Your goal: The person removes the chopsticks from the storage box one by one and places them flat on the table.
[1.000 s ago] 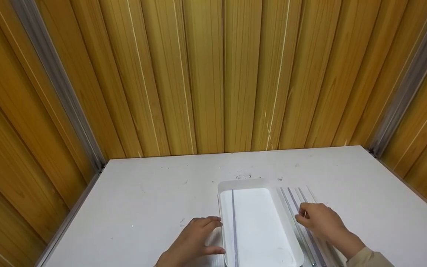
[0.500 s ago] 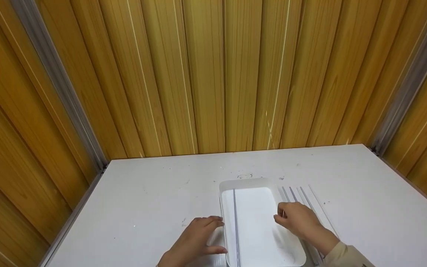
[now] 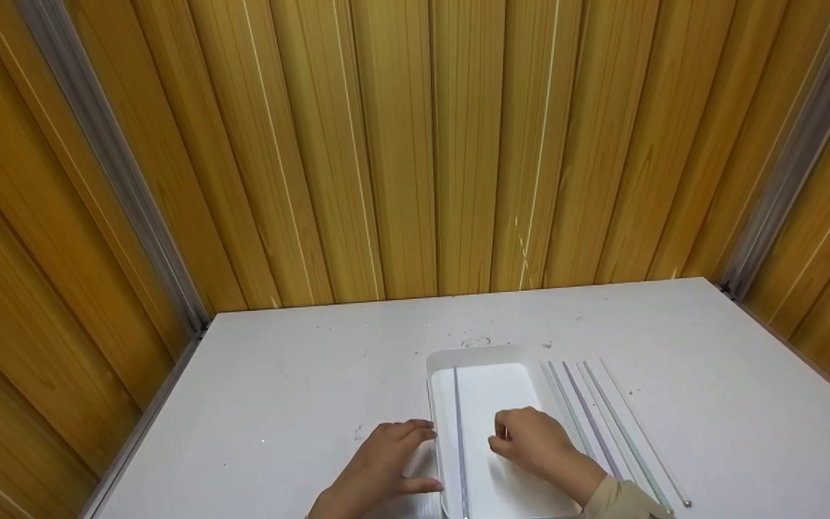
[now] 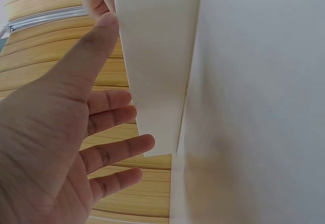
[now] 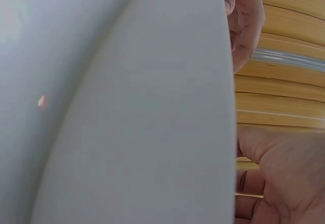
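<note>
A white rectangular tray stands near the table's front edge. One thin purple rod lies lengthwise along its left side. Beside the left wall is my left hand, its thumb and fingers extended at the tray's edge; the palm and spread fingers show in the left wrist view. Over the middle of the tray hovers my right hand, fingers curled and thumb close to the index finger. Whether something thin is between them cannot be made out. In the right wrist view the tray wall hides its fingertips.
Several thin rods lie side by side right of the tray, among them a purple rod, a greenish rod and a clear rod with a rounded end. The white table meets wood-patterned panels behind.
My right hand has moved left from above the loose rods, across the tray's right wall, to over the tray's middle. The left hand stays at the tray's left side.
</note>
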The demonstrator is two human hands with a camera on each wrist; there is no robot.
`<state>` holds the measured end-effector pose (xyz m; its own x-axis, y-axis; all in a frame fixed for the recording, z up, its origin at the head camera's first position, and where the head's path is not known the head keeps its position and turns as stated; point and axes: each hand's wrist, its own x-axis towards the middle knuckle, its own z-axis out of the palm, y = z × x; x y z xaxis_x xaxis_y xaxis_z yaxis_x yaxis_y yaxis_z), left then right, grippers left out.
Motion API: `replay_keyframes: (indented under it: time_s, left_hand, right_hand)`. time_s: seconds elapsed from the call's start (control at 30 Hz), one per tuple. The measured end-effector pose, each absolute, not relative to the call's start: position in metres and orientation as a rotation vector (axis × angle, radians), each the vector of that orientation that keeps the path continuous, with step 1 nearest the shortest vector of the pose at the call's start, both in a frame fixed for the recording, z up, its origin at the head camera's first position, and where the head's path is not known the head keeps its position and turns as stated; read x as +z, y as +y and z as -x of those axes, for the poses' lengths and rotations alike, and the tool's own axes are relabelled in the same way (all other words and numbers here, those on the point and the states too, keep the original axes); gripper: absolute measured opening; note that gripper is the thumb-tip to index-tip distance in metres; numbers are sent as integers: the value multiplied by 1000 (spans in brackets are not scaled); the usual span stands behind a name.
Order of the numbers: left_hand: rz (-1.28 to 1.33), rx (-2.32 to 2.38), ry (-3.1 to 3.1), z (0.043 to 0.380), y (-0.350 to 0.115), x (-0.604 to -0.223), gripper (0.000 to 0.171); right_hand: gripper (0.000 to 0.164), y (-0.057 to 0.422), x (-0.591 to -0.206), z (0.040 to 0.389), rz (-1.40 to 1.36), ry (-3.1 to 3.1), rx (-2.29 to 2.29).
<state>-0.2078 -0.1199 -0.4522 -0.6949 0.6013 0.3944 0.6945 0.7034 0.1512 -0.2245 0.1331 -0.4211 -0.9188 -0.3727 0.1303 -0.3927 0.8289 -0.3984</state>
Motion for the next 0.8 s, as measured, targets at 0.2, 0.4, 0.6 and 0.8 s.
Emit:
replay_keyframes:
  time_s: [0.2,0.4,0.6,0.8]
  left_hand:
    - [1028,-379,-2539,208,-120,-454,59]
    - [1016,-371,-2555,208,-121,-454,60]
    - [1003,-410,-2584,207,-120,-454,61]
    - [1009,-400,-2577,206,-119,-455,61]
  right_hand:
    - [15,117,-427,224,-681,-2967,645]
    - [16,102,-434,222,-700,-3017,626]
    - [20,92,-441,221,-653,-3063,580]
    - [21,87,-445,221,-605,-3074,556]
